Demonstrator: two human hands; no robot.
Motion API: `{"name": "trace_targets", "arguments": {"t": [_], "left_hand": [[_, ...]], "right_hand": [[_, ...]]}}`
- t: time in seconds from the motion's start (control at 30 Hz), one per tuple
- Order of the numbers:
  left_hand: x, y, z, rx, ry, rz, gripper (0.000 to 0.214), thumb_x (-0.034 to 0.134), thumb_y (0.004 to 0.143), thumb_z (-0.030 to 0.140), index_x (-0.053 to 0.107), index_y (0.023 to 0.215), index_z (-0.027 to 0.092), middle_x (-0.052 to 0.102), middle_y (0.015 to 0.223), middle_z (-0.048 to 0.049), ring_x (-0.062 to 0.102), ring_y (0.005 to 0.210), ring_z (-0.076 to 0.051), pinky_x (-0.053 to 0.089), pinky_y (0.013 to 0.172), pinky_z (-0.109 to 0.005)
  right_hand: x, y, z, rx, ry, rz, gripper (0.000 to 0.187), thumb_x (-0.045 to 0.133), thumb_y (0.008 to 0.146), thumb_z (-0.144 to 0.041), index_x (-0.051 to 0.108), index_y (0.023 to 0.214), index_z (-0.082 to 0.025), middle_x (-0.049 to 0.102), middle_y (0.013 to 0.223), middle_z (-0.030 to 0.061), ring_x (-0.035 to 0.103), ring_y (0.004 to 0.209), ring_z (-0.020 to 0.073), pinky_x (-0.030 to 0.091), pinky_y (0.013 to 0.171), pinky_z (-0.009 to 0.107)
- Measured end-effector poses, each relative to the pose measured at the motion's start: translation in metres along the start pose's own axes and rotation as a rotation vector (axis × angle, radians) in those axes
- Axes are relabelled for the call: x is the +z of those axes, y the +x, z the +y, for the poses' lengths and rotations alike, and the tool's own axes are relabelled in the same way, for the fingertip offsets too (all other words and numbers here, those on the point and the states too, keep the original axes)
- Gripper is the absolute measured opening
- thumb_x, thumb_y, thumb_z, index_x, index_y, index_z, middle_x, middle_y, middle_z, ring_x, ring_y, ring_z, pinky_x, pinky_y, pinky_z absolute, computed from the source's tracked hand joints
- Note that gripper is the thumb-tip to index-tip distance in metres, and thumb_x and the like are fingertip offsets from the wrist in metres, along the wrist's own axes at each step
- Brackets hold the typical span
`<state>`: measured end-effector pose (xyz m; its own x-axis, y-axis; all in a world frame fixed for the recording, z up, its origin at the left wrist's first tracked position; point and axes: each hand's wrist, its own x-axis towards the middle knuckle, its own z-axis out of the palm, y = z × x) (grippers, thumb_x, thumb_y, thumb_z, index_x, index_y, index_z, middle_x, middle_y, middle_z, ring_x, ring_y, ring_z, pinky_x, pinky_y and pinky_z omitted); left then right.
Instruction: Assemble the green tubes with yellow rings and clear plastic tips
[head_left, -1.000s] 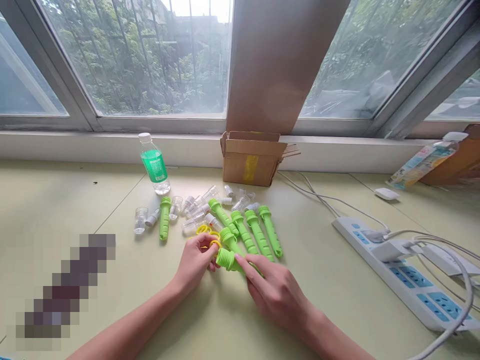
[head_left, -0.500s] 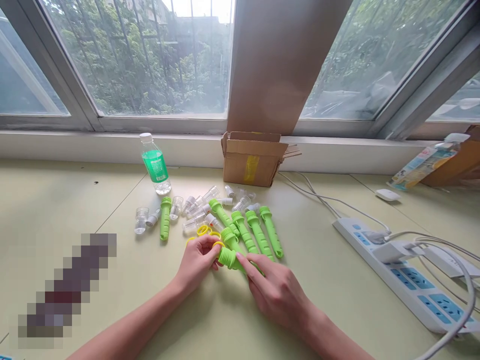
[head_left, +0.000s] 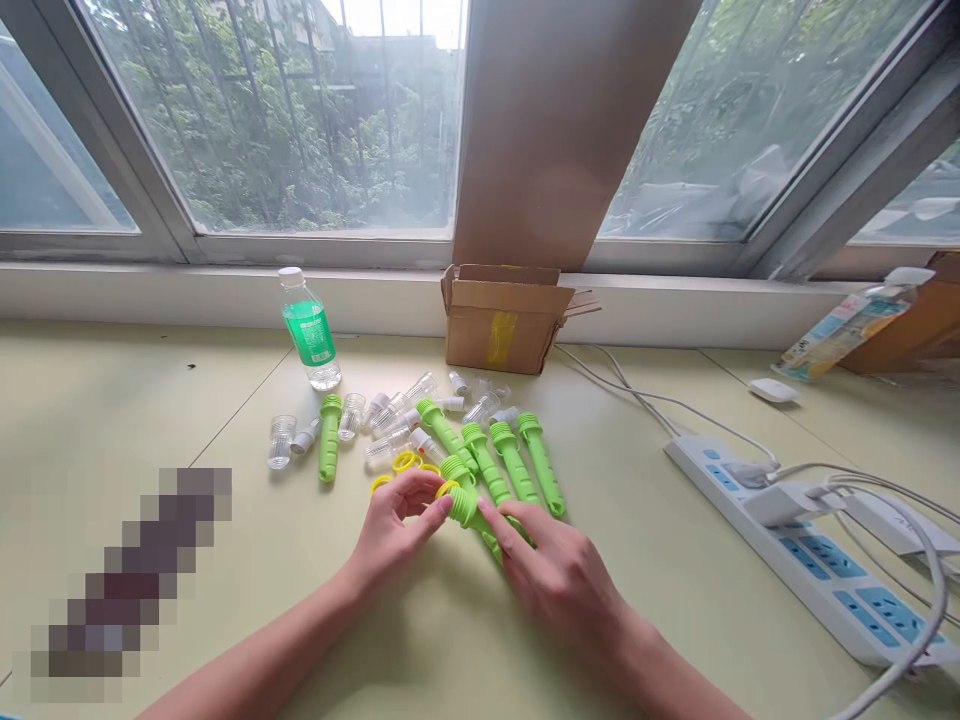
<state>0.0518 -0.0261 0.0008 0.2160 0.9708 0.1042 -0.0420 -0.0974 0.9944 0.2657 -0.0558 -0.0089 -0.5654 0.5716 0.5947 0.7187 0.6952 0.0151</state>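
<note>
My right hand is closed around a green plastic tube with a threaded end, which points up and left. In a pinch between thumb and fingers, my left hand has a yellow ring at that threaded end. Whether the ring sits fully over the thread I cannot tell. Several more green tubes lie just beyond my hands, and one green tube lies apart to the left. Loose yellow rings rest behind my left fingers. Clear ribbed cups and small white-capped pieces are scattered behind.
A green-labelled bottle stands at the back left, and an open cardboard box against the sill. On the right lies a power strip with plugs and cables. A blurred-out dark patch covers something at the left.
My left hand has brought the yellow ring from beside the tube's threaded end up onto its tip. The held tube has tilted slightly more upright, and my right hand has barely shifted.
</note>
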Motion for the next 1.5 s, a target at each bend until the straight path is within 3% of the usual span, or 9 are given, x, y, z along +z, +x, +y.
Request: {"name": "trace_targets", "arguments": {"t": [0.13,0.33,0.67,0.93,1.2,1.5], "left_hand": [[0.001,-0.001,0.0,0.001,0.061,0.011,0.028,0.072,0.074,0.033,0.06,0.093,0.017,0.065,0.094,-0.0065,0.064,0.08,-0.017,0.054,0.073,-0.03],[-0.001,0.0,-0.002,-0.025,0.052,-0.061,0.025,0.068,0.078,0.033,0.056,0.096,0.019,0.063,0.104,-0.0082,0.063,0.092,-0.02,0.053,0.078,-0.033],[-0.002,0.001,0.001,-0.084,-0.034,-0.143,0.024,0.066,0.079,0.033,0.048,0.079,0.018,0.06,0.112,-0.0083,0.061,0.094,-0.019,0.052,0.075,-0.031],[0.0,-0.001,0.007,-0.034,0.074,-0.117,0.019,0.063,0.082,0.031,0.05,0.077,0.018,0.062,0.113,-0.0085,0.064,0.094,-0.019,0.052,0.081,-0.034],[-0.001,-0.002,0.009,0.159,0.167,-0.112,0.019,0.07,0.075,0.023,0.052,0.079,0.019,0.065,0.108,-0.0083,0.059,0.108,-0.022,0.053,0.085,-0.036],[-0.001,-0.002,0.011,0.15,0.196,-0.077,0.014,0.065,0.079,0.022,0.052,0.075,0.019,0.067,0.107,-0.0076,0.062,0.101,-0.021,0.054,0.083,-0.036]], "right_hand": [[-0.002,0.001,0.001,-0.021,-0.016,0.005,0.045,0.049,0.085,-0.005,0.053,0.13,-0.012,0.066,0.102,0.0154,0.063,0.087,0.0231,0.052,0.065,0.031],[-0.003,0.001,0.002,-0.019,-0.046,0.003,0.042,0.051,0.086,-0.006,0.058,0.126,-0.016,0.066,0.101,0.0143,0.064,0.087,0.0226,0.052,0.069,0.032],[-0.006,0.002,0.003,-0.018,-0.069,-0.011,0.043,0.05,0.086,-0.006,0.06,0.125,-0.022,0.067,0.095,0.0117,0.064,0.081,0.0207,0.05,0.066,0.03],[-0.005,0.001,0.004,-0.006,-0.069,0.006,0.048,0.048,0.084,-0.002,0.059,0.126,-0.022,0.066,0.091,0.0106,0.063,0.08,0.0204,0.049,0.065,0.029],[-0.004,0.001,0.005,0.01,-0.028,0.071,0.046,0.049,0.085,-0.004,0.06,0.126,-0.021,0.066,0.088,0.0104,0.063,0.077,0.0186,0.049,0.062,0.026],[-0.002,-0.002,0.001,0.064,0.044,0.061,0.046,0.048,0.087,-0.006,0.056,0.129,-0.022,0.067,0.09,0.0105,0.065,0.077,0.0177,0.051,0.063,0.025]]}}
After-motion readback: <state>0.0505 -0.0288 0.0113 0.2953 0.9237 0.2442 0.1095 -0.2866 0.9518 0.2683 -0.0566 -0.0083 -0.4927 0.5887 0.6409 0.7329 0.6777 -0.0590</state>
